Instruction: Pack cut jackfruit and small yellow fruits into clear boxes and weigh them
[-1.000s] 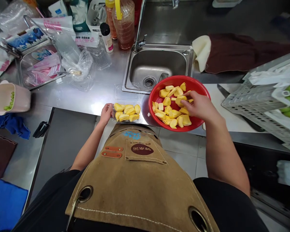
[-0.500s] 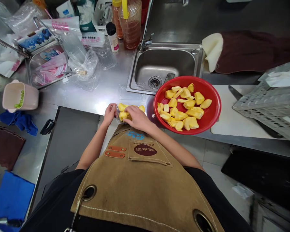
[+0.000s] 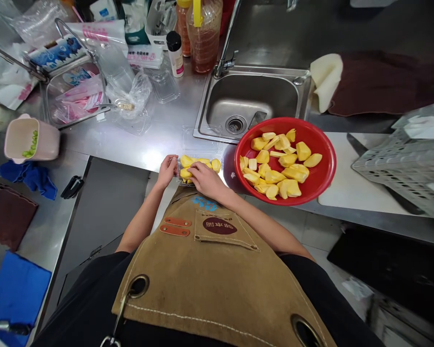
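Note:
A small clear plastic tray of yellow fruit pieces sits at the steel counter's front edge. My left hand grips the tray's left end, fingers curled on its rim. My right hand rests on top of the fruit in the tray, fingers bent down onto a piece. To the right stands a red bowl with several more yellow fruit pieces. An open clear lid lies behind the tray.
A steel sink with a tap lies behind the bowl. A white cutting board with a knife and a grey crate are at right. Bottles, plastic bags, a wire basket and a pink tub crowd the left.
My right hand left the red bowl, carried fruit to the small tray and now presses on the pieces there. My left hand stays on the tray's left end.

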`<act>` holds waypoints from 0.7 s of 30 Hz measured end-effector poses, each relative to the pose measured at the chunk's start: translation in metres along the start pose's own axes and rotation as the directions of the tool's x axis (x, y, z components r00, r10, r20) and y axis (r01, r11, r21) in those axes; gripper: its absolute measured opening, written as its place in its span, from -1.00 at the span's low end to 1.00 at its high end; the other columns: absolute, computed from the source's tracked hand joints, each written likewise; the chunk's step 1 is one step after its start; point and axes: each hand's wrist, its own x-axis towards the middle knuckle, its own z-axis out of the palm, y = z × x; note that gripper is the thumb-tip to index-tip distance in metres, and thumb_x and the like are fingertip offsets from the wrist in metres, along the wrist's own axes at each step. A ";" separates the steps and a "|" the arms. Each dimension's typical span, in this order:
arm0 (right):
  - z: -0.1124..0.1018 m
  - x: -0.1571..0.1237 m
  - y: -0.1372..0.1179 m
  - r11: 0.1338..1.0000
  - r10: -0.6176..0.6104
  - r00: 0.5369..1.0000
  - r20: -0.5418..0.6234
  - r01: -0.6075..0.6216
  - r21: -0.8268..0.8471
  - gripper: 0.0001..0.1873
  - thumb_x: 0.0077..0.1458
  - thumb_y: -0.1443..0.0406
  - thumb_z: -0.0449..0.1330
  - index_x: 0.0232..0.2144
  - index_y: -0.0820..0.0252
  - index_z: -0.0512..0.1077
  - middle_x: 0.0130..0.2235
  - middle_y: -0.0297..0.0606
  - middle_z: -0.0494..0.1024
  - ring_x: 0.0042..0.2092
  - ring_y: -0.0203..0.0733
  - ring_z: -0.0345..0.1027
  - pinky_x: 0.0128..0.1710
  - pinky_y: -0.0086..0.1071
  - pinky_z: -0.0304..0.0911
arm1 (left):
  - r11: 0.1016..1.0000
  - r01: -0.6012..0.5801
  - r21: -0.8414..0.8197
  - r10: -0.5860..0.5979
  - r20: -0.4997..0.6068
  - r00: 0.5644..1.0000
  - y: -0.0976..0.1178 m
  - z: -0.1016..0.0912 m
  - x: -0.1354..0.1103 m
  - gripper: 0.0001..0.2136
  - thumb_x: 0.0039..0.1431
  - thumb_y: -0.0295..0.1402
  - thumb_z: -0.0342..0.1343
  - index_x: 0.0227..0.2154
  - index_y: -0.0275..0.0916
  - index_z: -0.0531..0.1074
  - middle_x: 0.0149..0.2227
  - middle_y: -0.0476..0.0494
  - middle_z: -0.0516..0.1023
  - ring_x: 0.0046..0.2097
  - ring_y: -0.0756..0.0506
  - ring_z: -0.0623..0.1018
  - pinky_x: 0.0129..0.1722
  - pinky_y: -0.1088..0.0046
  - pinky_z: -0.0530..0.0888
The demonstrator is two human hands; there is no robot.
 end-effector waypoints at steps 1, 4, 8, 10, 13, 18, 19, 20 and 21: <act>0.000 0.000 0.001 1.000 -0.002 1.000 -0.006 0.002 -0.005 -0.70 0.41 0.43 0.17 0.09 0.17 0.58 0.11 0.02 0.54 0.12 0.10 0.45 0.07 -0.05 0.49 | 1.000 0.000 0.001 0.000 -0.002 1.000 0.000 0.000 0.000 -0.59 0.39 0.10 0.28 -0.09 -0.17 0.44 -0.48 0.12 0.35 -0.54 0.04 0.38 -0.54 0.54 0.40; -0.003 -0.002 0.005 1.000 -0.010 1.000 -0.027 0.010 -0.005 -0.71 0.39 0.42 0.18 0.08 0.19 0.58 0.10 0.05 0.56 0.13 0.15 0.45 0.11 0.02 0.50 | 1.000 0.004 0.006 -0.004 -0.004 1.000 -0.001 0.000 0.001 -0.61 0.43 0.08 0.25 -0.08 -0.16 0.44 -0.46 0.11 0.37 -0.53 0.05 0.39 -0.52 0.54 0.43; -0.016 -0.016 0.018 0.999 -0.006 0.994 -0.112 0.010 0.034 -0.70 0.37 0.40 0.20 0.09 0.17 0.57 0.10 0.05 0.58 0.14 0.18 0.49 0.15 0.06 0.52 | 1.000 -0.004 0.008 0.004 -0.012 1.000 -0.003 -0.001 0.003 -0.63 0.42 0.06 0.26 -0.07 -0.16 0.44 -0.47 0.11 0.35 -0.53 0.04 0.39 -0.54 0.53 0.43; -0.025 -0.026 0.027 0.999 0.014 0.982 -0.189 -0.007 0.039 -0.69 0.38 0.38 0.20 0.11 0.17 0.56 0.10 0.06 0.59 0.13 0.18 0.51 0.15 0.07 0.53 | 1.000 -0.012 -0.001 0.012 -0.016 1.000 -0.004 0.000 0.005 -0.63 0.41 0.05 0.27 -0.07 -0.16 0.44 -0.47 0.12 0.34 -0.53 0.04 0.37 -0.55 0.53 0.42; -0.036 -0.037 0.040 0.998 0.057 0.947 -0.316 -0.053 0.021 -0.70 0.41 0.34 0.19 0.12 0.19 0.56 0.10 0.10 0.60 0.14 0.21 0.53 0.19 0.12 0.52 | 1.000 -0.020 -0.017 0.020 -0.022 1.000 -0.004 0.000 0.006 -0.62 0.39 0.04 0.29 -0.07 -0.17 0.44 -0.46 0.12 0.34 -0.53 0.05 0.36 -0.56 0.53 0.40; -0.030 -0.034 0.044 0.999 0.040 0.957 -0.289 -0.043 -0.004 -0.70 0.41 0.36 0.19 0.11 0.21 0.58 0.13 0.11 0.62 0.18 0.20 0.54 0.22 0.10 0.54 | 1.000 -0.015 -0.014 0.014 -0.029 0.999 -0.003 0.000 0.008 -0.63 0.38 0.03 0.30 -0.08 -0.17 0.44 -0.47 0.13 0.35 -0.54 0.05 0.37 -0.56 0.54 0.39; -0.027 -0.031 0.043 0.999 0.033 0.967 -0.251 -0.038 -0.018 -0.70 0.39 0.39 0.19 0.10 0.21 0.59 0.14 0.11 0.63 0.19 0.19 0.54 0.21 0.09 0.55 | 1.000 -0.017 -0.011 0.017 -0.032 0.999 -0.002 0.000 0.008 -0.63 0.39 0.03 0.30 -0.08 -0.17 0.44 -0.48 0.13 0.36 -0.54 0.05 0.37 -0.56 0.54 0.39; -0.024 -0.028 0.043 0.999 0.028 0.976 -0.214 -0.036 -0.031 -0.69 0.37 0.41 0.19 0.09 0.20 0.60 0.15 0.10 0.63 0.20 0.19 0.54 0.21 0.09 0.55 | 1.000 -0.022 -0.009 0.021 -0.037 0.999 -0.002 0.001 0.009 -0.64 0.39 0.02 0.29 -0.08 -0.17 0.44 -0.48 0.13 0.36 -0.55 0.05 0.37 -0.56 0.54 0.39; -0.022 -0.026 0.043 0.999 0.026 0.983 -0.183 -0.034 -0.043 -0.68 0.35 0.43 0.20 0.08 0.20 0.61 0.16 0.09 0.64 0.21 0.19 0.54 0.21 0.09 0.56 | 1.000 -0.026 -0.006 0.026 -0.042 0.999 -0.002 0.001 0.009 -0.64 0.40 0.02 0.29 -0.09 -0.17 0.44 -0.49 0.13 0.36 -0.55 0.04 0.38 -0.56 0.53 0.40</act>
